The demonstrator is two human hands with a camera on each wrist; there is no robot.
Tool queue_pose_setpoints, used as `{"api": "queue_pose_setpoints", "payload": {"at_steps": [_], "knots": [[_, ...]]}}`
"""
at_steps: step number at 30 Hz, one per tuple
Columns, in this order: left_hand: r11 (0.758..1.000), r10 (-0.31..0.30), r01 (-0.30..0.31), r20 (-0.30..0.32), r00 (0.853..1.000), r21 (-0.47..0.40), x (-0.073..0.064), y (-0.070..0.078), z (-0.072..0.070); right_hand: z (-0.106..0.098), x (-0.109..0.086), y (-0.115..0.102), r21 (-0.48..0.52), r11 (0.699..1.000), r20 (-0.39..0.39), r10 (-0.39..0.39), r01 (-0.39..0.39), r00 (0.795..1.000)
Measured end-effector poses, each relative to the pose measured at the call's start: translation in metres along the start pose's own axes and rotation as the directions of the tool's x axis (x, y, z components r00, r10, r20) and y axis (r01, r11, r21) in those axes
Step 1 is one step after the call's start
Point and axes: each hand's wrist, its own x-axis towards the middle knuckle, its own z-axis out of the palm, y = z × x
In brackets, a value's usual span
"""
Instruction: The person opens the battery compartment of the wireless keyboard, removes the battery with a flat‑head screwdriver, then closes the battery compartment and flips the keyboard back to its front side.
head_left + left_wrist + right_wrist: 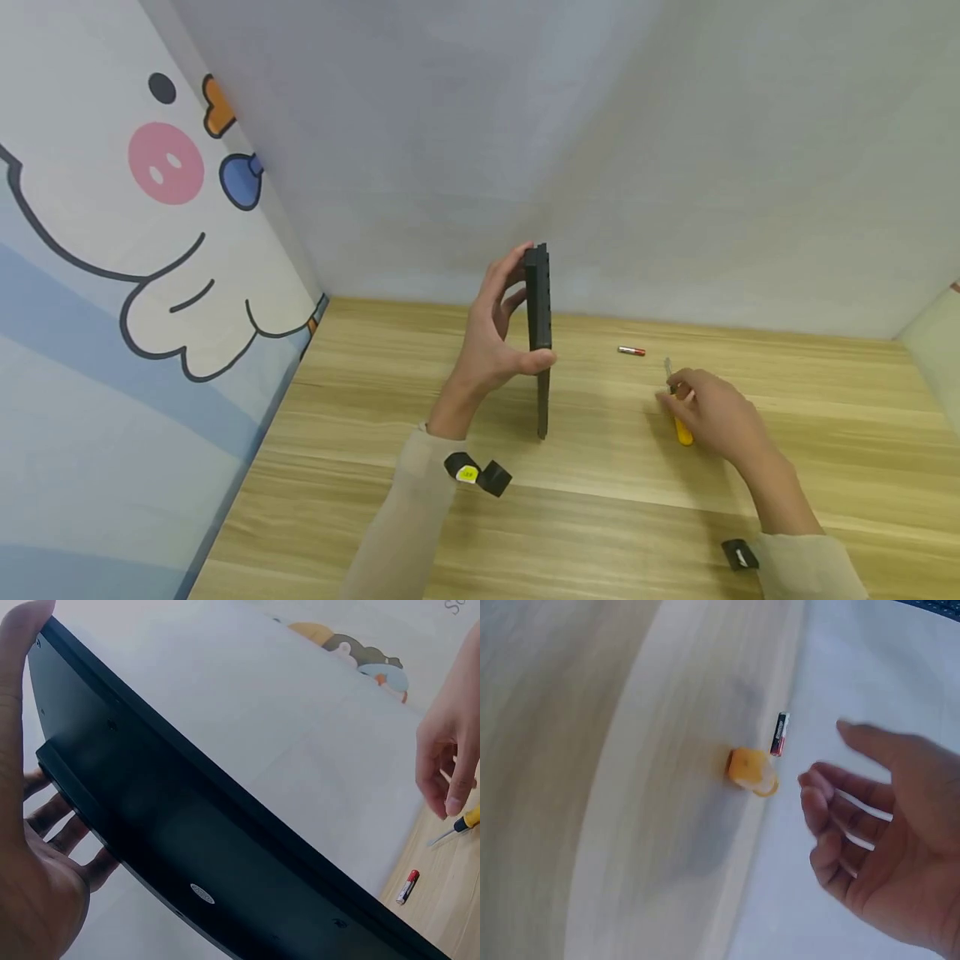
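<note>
My left hand point(486, 350) grips a black keyboard point(537, 304) that stands tilted up on its edge, thumb on its near side and fingers behind it. The left wrist view shows the keyboard's smooth underside point(187, 810) with a small oval label. My right hand point(716, 412) hovers over a screwdriver with a yellow handle point(683, 432) and a metal shaft. In the right wrist view its fingers point(847, 814) are loosely bent with nothing between them, apart from the yellow handle point(748, 766).
A small red and black battery point(631, 351) lies on the wooden table point(600, 533), left of the screwdriver and near the back edge. A pale wall point(600, 150) rises behind the table. On the left stands a panel with cartoon figures point(90, 208).
</note>
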Motion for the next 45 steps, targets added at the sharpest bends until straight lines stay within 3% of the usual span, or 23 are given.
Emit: {"api": "queue_pose_setpoints", "payload": {"at_steps": [6, 12, 25, 38, 45], "knots": [[1.000, -0.002, 0.002, -0.003, 1.000, -0.017, -0.003, -0.003, 0.002, 0.015, 0.003, -0.005, 0.098, 0.987, -0.006, -0.126, 0.126, 0.992], [0.999, 0.000, 0.000, -0.009, 1.000, -0.041, -0.005, -0.005, 0.004, 0.032, 0.010, -0.017, 0.187, 0.968, 0.057, -0.184, 0.170, 0.981], [0.996, 0.011, -0.012, -0.014, 1.000, -0.084, -0.009, -0.003, 0.010, 0.052, 0.021, -0.049, 0.200, 0.941, 0.092, -0.295, 0.273, 0.951], [0.988, -0.020, 0.022, 0.017, 1.000, -0.153, -0.011, 0.001, 0.009, 0.056, 0.024, -0.053, 0.250, 0.917, 0.075, -0.339, 0.312, 0.938], [0.994, -0.016, 0.022, 0.065, 0.998, -0.107, -0.013, 0.000, 0.000, 0.051, 0.024, -0.048, 0.247, 0.926, 0.075, -0.313, 0.287, 0.947]]}}
